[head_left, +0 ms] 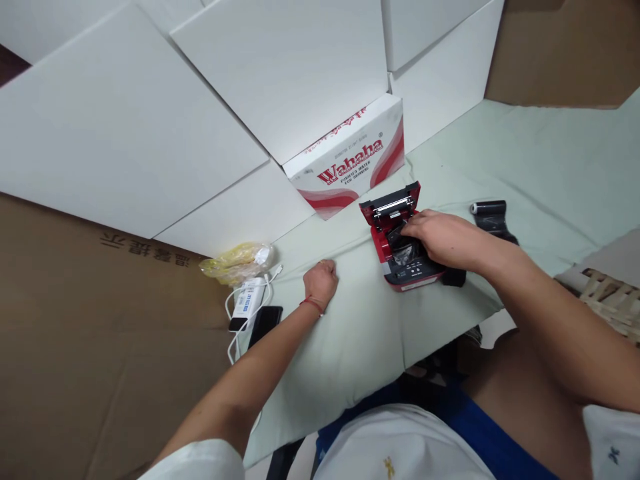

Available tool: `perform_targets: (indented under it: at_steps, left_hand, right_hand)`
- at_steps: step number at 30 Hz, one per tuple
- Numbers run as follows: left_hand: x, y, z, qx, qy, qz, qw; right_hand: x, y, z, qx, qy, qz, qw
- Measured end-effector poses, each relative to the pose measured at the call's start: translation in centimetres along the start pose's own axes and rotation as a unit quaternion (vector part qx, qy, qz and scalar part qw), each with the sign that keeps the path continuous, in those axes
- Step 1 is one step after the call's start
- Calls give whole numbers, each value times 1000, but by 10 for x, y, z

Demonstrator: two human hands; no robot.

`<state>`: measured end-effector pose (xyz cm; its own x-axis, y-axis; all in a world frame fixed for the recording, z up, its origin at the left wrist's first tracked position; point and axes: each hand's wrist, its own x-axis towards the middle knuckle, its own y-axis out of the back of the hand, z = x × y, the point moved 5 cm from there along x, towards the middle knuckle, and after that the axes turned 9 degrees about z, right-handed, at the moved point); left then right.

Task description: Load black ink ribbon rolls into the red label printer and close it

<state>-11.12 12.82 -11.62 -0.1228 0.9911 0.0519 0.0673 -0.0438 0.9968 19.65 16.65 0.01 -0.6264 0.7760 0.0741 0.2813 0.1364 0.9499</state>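
Observation:
A small red and black printer (395,230) sits on the pale green table cover (360,320) with its lid open. My right hand (443,237) rests over its open bay, fingers curled around a dark roll inside. My left hand (320,280) lies as a closed fist on the cover, left of the printer, with a red band at the wrist and nothing visible in it. A black roll (490,210) lies to the right, beyond my right hand.
A white and red Wahaha carton (350,157) stands just behind the printer. At the left edge lie a yellow plastic bag (240,261), a white power bank with cable (247,300) and a black phone (265,322). White boards and brown cardboard surround the table.

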Motion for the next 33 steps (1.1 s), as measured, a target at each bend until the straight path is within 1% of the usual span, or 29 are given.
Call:
perform_targets:
  at_steps: [3,5,6,7,10,12,17,20,24,28,33]
  left_hand:
    - [-1,1,0,3,0,2,1000]
    - [0,1,0,2,0,4,1000]
    - [0,1,0,2,0,4,1000]
    - [0,1,0,1,0,5,1000]
    - [0,-1,-1,-1,3,7,1000]
    - [0,-2,-1,-2,3,7,1000]
    - [0,-3,-2,-3,0,8,1000]
    - [0,-2,-2,-6,-4,7,1000]
    - [0,-1,-1,-10,-4,3,1000]
    - [0,0,-1,-12,1,0,1000]
    - [0,-1,-1,-16,0,-2,1000]
  right_hand:
    - [3,-6,1,-23,-54,-50,997]
    - [5,-6,-1,-39,-72,-85,993]
    - [6,-4,-3,-48,-79,-92,991]
    - [8,-2,-5,-56,-84,-90,991]
    - [13,9,-9,-76,-100,-39,991]
    - [15,11,-12,-92,-113,-25,989]
    - [20,8,-13,-118,-147,-59,980]
    - [25,6,-13,-128,-153,-62,978]
    - [33,3,-12,-132,-148,-39,979]
    - [36,-2,-11,-125,-119,-21,985]
    - [35,-7,-12,-135,-102,-25,985]
